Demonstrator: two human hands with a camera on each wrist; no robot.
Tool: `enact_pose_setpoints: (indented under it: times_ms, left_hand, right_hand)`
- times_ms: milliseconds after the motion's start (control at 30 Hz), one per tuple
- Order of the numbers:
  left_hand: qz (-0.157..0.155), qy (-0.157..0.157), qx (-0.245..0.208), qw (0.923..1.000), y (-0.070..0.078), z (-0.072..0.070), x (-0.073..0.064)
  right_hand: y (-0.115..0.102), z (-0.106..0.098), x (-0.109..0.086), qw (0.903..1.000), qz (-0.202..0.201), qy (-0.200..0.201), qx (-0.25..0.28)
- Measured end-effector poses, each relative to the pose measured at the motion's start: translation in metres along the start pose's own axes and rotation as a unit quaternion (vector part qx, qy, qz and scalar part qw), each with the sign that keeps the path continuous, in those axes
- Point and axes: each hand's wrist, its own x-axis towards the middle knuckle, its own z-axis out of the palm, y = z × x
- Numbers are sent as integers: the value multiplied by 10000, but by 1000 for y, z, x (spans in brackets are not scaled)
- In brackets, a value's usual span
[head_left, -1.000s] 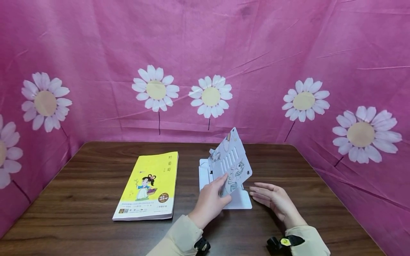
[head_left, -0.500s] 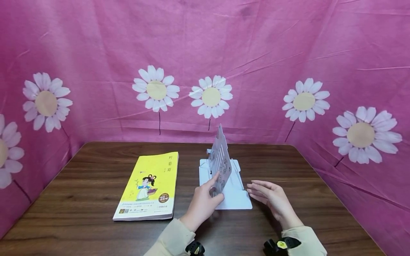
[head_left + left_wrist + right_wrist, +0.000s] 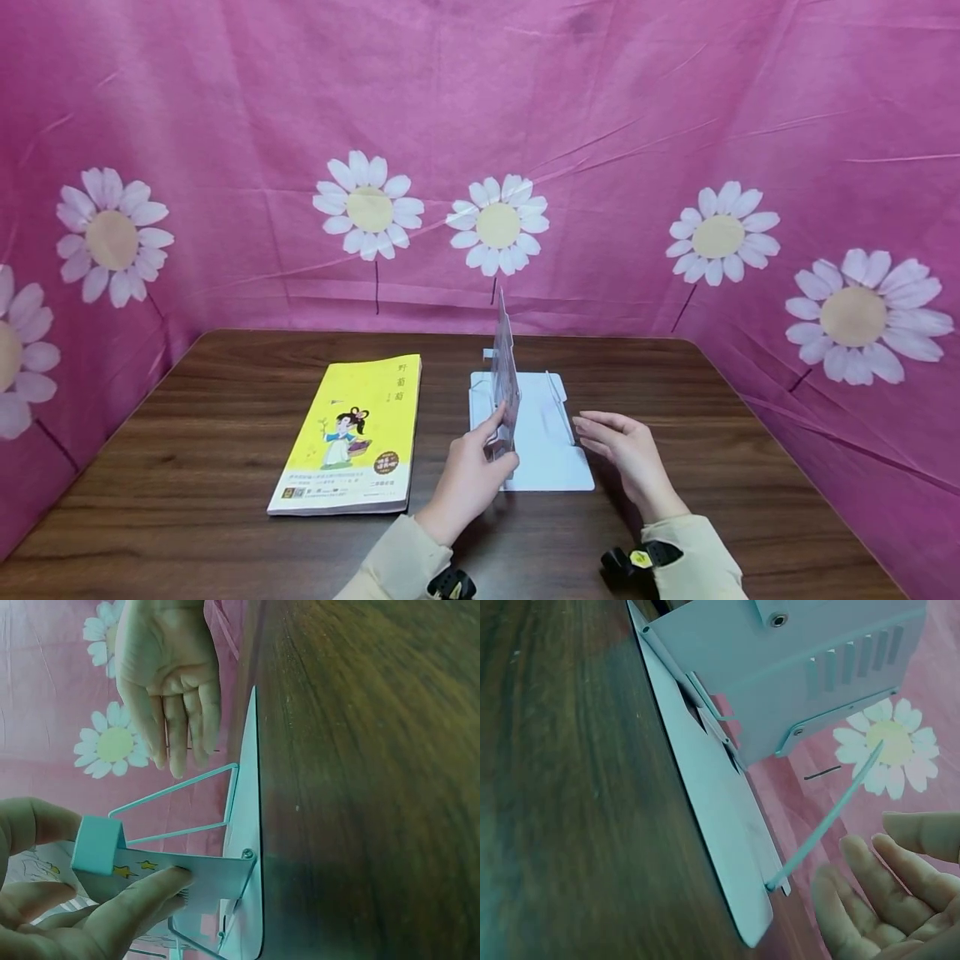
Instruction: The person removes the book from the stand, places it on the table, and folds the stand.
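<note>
A white metal book stand has its flat base (image 3: 551, 458) on the table. Its printed, slotted panel (image 3: 507, 379) stands nearly upright, edge-on in the head view, along the base's left side. My left hand (image 3: 468, 479) pinches the panel's near edge between thumb and fingers. In the left wrist view, fingers (image 3: 142, 907) lie along the printed face, beside a small clip (image 3: 99, 844). My right hand (image 3: 626, 462) hovers just right of the base, fingers extended and loosely bent, holding nothing. In the right wrist view, a thin wire support (image 3: 826, 817) sticks up from the base near those fingers.
A thick yellow paperback book (image 3: 348, 437) lies left of the stand, with a cartoon figure on its cover. The brown wooden table (image 3: 187, 467) is bordered by a pink cloth (image 3: 600, 100) printed with white daisies.
The panel has swung leftward from leaning right to nearly upright, uncovering more of the base. My left hand has moved left with it, and my right hand has shifted slightly left.
</note>
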Motion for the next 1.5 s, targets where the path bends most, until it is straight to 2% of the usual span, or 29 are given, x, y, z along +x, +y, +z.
enact_pose_setpoints:
  times_ms: [233, 567, 900, 1133, 1300, 1500]
  left_hand:
    - [-76, 38, 50, 10000, 1, -1, -1]
    - [-106, -24, 4, 9999, 4, -2, -1]
    - [-85, -63, -69, 9999, 2, -3, 1]
    - [-94, -66, -83, 9999, 0, -4, 1]
    - [-80, -34, -23, 10000, 1, -5, 0]
    - [-213, -67, -86, 9997, 4, -5, 0]
  right_hand:
    - [0, 11, 8, 9971, 44, 250, -715]
    - [4, 14, 10, 9941, 92, 32, -1077]
    - [7, 17, 11, 9940, 67, -183, -1080]
    - [10, 20, 12, 9955, 14, -339, -882]
    - [13, 22, 12, 9961, 31, -294, -834]
    - [13, 25, 10, 9938, 62, -204, -1087]
